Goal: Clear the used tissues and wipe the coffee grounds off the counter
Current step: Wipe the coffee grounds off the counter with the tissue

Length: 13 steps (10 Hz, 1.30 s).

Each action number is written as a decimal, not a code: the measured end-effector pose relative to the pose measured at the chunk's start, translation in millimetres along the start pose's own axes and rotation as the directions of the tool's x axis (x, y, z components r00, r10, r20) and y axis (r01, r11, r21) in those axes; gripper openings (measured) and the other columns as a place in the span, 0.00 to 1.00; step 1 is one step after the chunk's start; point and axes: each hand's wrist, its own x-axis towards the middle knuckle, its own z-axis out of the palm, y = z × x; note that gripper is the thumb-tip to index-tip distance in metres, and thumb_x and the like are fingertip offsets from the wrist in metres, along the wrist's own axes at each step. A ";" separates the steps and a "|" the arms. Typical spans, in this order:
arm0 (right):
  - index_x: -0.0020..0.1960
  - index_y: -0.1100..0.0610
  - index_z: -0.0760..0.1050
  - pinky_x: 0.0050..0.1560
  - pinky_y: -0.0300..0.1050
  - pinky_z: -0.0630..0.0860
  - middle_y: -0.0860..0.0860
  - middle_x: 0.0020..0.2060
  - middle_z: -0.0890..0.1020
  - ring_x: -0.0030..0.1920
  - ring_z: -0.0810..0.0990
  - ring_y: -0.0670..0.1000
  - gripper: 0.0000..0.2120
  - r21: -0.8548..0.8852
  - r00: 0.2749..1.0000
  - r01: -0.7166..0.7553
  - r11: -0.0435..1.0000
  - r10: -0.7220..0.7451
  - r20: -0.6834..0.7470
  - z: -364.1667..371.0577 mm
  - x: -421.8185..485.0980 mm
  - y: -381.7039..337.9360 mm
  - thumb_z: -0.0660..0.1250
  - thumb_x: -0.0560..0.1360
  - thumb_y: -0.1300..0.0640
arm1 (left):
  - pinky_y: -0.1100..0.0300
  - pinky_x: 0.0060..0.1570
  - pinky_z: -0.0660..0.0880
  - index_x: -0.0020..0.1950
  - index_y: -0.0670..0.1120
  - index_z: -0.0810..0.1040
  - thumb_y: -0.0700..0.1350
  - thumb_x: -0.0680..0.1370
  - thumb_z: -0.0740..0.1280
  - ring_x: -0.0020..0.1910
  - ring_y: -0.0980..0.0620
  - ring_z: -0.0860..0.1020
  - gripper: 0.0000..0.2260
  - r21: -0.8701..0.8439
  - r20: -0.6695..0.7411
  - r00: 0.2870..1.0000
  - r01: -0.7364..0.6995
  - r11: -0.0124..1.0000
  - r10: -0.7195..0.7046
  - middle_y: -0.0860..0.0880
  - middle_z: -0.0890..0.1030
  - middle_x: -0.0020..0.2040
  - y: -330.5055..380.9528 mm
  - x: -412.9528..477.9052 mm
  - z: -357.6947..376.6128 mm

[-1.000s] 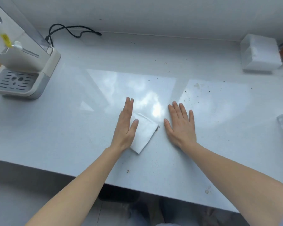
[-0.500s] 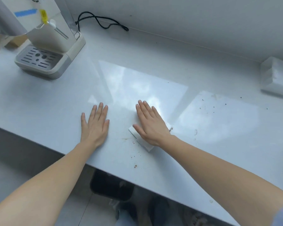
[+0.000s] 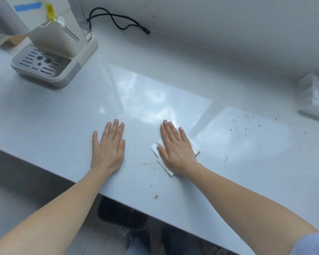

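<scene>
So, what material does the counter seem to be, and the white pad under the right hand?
Counter: looks like a polished pale stone or solid-surface slab, since it mirrors the bright window; which one is unclear. Pad under the right hand: apparently a folded paper tissue, matte white, with thin layered edges showing.

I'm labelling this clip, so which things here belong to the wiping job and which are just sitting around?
Job: folded tissue under the right hand; coffee grounds; counter; left hand flat beside.
Bystanders: coffee machine; black cord; white box.
</scene>
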 end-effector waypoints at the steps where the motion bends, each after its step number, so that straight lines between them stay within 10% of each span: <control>1: 0.78 0.57 0.40 0.75 0.53 0.37 0.51 0.78 0.41 0.76 0.37 0.48 0.30 0.032 0.980 -0.189 0.981 0.191 -0.058 1.0 7.7 -5.8 0.42 0.81 0.44 | 0.46 0.74 0.39 0.78 0.53 0.45 0.53 0.79 0.40 0.77 0.57 0.42 0.26 -0.001 0.000 1.000 -0.001 1.000 0.001 0.56 0.45 0.79 -0.8 0.0 0.1; 3: 0.78 0.57 0.38 0.74 0.54 0.36 0.52 0.78 0.39 0.77 0.37 0.51 0.32 0.250 0.884 -0.441 0.862 0.465 -0.046 -8.0 17.2 -12.1 0.47 0.81 0.43 | 0.46 0.74 0.39 0.78 0.53 0.45 0.53 0.79 0.40 0.77 0.57 0.43 0.26 -0.009 -0.010 1.000 -0.005 1.000 0.005 0.55 0.45 0.79 -1.1 -0.3 0.6; 4: 0.78 0.54 0.47 0.75 0.53 0.41 0.51 0.78 0.46 0.77 0.41 0.50 0.29 0.309 0.936 -0.232 0.922 0.298 -0.186 -26.7 8.0 8.8 0.50 0.81 0.45 | 0.46 0.74 0.39 0.78 0.53 0.46 0.54 0.79 0.39 0.77 0.57 0.43 0.26 -0.019 -0.016 1.000 -0.008 1.000 0.007 0.56 0.46 0.79 -1.7 -0.2 1.6; 5: 0.76 0.52 0.59 0.76 0.53 0.48 0.51 0.77 0.57 0.77 0.51 0.52 0.24 -0.007 0.935 0.333 0.943 -0.332 -0.124 -40.3 5.7 35.5 0.51 0.81 0.52 | 0.46 0.74 0.39 0.78 0.53 0.46 0.54 0.79 0.39 0.77 0.56 0.43 0.26 -0.023 -0.018 1.000 -0.011 1.000 0.011 0.55 0.46 0.79 -0.9 -0.2 1.4; 6: 0.76 0.50 0.59 0.76 0.54 0.51 0.49 0.76 0.59 0.77 0.53 0.52 0.22 -0.091 0.805 0.590 0.803 -0.575 0.145 -36.7 11.1 51.3 0.51 0.82 0.54 | 0.46 0.74 0.39 0.78 0.53 0.46 0.53 0.79 0.40 0.77 0.56 0.43 0.26 -0.026 -0.012 1.000 -0.008 1.000 0.008 0.55 0.46 0.79 -0.8 -0.1 0.6; 9: 0.78 0.50 0.45 0.76 0.49 0.39 0.46 0.78 0.47 0.77 0.43 0.47 0.26 -0.075 0.826 0.543 0.836 -0.516 0.224 -28.0 17.4 59.0 0.42 0.81 0.49 | 0.46 0.74 0.39 0.78 0.53 0.46 0.54 0.79 0.39 0.77 0.56 0.43 0.27 -0.019 -0.007 1.000 -0.005 1.000 0.005 0.55 0.46 0.79 0.9 -0.8 -1.2; 13: 0.78 0.52 0.39 0.75 0.49 0.36 0.46 0.77 0.41 0.76 0.36 0.45 0.27 -0.023 0.999 0.014 1.000 -0.013 0.042 -6.2 -6.4 4.6 0.39 0.81 0.49 | 0.45 0.75 0.38 0.78 0.52 0.47 0.54 0.78 0.43 0.77 0.56 0.42 0.27 -0.043 0.009 1.000 -0.017 0.999 0.018 0.55 0.46 0.79 0.6 -0.7 -4.0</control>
